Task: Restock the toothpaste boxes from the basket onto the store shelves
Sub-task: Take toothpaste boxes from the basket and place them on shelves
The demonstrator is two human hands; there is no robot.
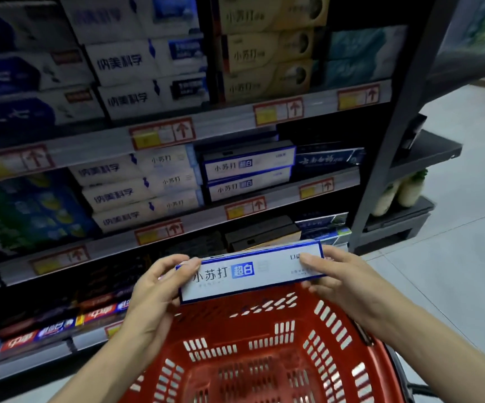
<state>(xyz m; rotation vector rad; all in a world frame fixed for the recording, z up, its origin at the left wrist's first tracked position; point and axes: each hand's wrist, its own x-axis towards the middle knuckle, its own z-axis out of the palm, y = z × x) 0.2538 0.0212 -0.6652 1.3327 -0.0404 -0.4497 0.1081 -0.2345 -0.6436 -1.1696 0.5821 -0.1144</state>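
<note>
The red basket is nearest. Above its far rim, the left hand and the right hand hold a white-and-blue toothpaste box, fingers curled on each end. Behind are the store shelves, where two matching boxes lie stacked.

Toothpaste box: ends hidden under left hand and right hand
Basket: near side cut by the bottom edge
Price tags: print blurred, unreadable
</note>
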